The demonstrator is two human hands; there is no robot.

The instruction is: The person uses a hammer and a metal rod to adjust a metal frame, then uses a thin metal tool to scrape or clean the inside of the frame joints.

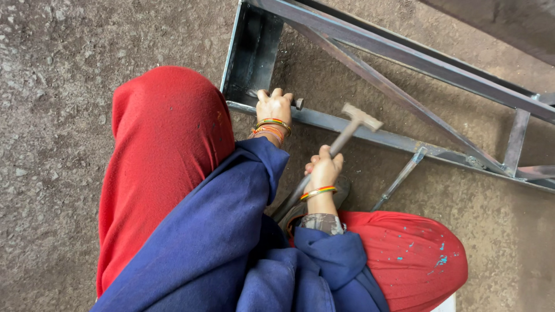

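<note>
I squat over a grey welded steel frame [404,60] lying on the ground. My left hand [274,106] is closed around a short metal chisel [298,103] whose end sticks out to the right, held against the frame's near rail [329,122] by the corner plate [253,52]. My right hand [324,170] grips the handle of a metal hammer; its head [361,117] hovers just above the near rail, to the right of the chisel. Coloured bangles sit on both wrists.
A loose metal rod [400,179] leans from the ground up to the near rail, right of the hammer. My red-clad knees [162,150] and blue sleeves fill the lower view. Rough brown dirt ground [69,86] surrounds the frame.
</note>
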